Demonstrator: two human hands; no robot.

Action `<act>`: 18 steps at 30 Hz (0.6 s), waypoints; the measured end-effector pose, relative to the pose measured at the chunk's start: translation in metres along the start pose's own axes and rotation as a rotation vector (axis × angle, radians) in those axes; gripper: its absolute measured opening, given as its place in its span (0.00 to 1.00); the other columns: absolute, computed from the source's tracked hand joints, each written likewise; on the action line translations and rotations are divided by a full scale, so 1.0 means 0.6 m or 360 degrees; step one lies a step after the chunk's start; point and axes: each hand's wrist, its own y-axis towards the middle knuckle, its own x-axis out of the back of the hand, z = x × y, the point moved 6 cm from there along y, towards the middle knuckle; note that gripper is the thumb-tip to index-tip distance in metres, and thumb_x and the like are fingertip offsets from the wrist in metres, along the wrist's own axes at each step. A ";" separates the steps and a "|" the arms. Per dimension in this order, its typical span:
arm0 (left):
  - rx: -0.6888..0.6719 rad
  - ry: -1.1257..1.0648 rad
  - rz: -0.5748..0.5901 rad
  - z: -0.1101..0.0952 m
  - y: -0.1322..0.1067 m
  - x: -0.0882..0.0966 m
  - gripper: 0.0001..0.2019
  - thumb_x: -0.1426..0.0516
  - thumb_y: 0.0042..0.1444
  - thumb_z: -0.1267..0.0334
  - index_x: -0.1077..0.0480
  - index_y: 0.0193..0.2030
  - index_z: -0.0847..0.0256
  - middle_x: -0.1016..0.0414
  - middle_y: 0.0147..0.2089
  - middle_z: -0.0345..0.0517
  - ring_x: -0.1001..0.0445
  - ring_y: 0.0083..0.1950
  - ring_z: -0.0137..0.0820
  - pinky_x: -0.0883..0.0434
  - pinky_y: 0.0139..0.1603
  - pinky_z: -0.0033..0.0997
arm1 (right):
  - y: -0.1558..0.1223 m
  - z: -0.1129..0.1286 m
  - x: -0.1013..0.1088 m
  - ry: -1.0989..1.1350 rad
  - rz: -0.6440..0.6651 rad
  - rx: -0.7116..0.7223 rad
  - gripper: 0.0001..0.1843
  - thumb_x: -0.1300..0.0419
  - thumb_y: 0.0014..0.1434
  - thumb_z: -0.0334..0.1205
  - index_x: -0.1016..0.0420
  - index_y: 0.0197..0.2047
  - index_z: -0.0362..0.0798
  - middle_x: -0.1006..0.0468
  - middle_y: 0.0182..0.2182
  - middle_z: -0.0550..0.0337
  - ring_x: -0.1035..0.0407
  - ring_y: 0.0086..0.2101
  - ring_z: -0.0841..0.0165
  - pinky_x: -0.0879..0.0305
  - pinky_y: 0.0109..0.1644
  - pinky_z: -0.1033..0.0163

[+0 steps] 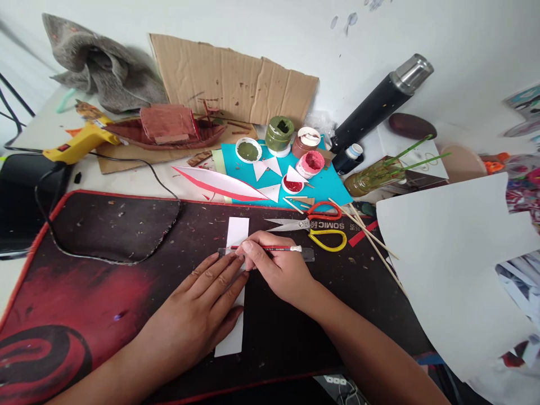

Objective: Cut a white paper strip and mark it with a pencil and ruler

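Observation:
My left hand [202, 306] lies flat, fingers stretched out, pressing on a white paper strip [237, 230] that runs up the black and red desk mat [105, 281]. My right hand [276, 270] is closed round a thin red pencil [270, 247], its tip at the strip where a clear ruler [307, 254] crosses it. The ruler lies sideways over the strip, under the pencil. Most of the strip's middle is hidden by my hands.
Red and yellow scissors [320, 225] lie just beyond the ruler, thin sticks [371, 242] beside them. Further back are paint pots [310, 163] on blue paper, a cardboard boat model [169, 129], a yellow glue gun [80, 143], a black flask [379, 104]. A large white sheet [455, 264] covers the right.

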 end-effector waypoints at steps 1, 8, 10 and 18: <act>0.0003 -0.0004 0.0000 0.000 0.000 0.000 0.21 0.43 0.74 0.60 0.25 0.69 0.64 0.24 0.74 0.54 0.28 0.77 0.43 0.43 0.87 0.46 | -0.001 0.001 0.001 -0.0009 0.0003 0.0003 0.18 0.43 0.79 0.45 0.24 0.35 0.52 0.20 0.29 0.63 0.21 0.35 0.66 0.26 0.46 0.62; -0.0005 0.0030 -0.0015 -0.001 0.001 0.002 0.20 0.44 0.74 0.61 0.25 0.68 0.63 0.24 0.75 0.54 0.27 0.76 0.43 0.41 0.85 0.47 | -0.010 0.003 0.009 -0.0071 0.0030 -0.0016 0.16 0.42 0.79 0.45 0.20 0.40 0.51 0.22 0.27 0.66 0.25 0.30 0.69 0.27 0.42 0.64; -0.0008 0.0033 -0.0018 -0.002 0.002 0.002 0.20 0.44 0.74 0.61 0.25 0.68 0.63 0.25 0.75 0.54 0.27 0.76 0.43 0.40 0.85 0.47 | -0.013 0.005 0.012 -0.0102 0.0040 -0.0023 0.16 0.42 0.79 0.45 0.20 0.40 0.51 0.22 0.27 0.65 0.26 0.30 0.69 0.29 0.40 0.64; -0.0010 0.0014 0.0024 0.000 -0.003 -0.004 0.20 0.44 0.74 0.60 0.24 0.68 0.62 0.25 0.76 0.54 0.28 0.77 0.44 0.41 0.86 0.48 | -0.025 0.004 0.031 -0.0177 0.0001 -0.0033 0.16 0.43 0.80 0.46 0.20 0.40 0.52 0.21 0.26 0.66 0.25 0.30 0.69 0.29 0.41 0.63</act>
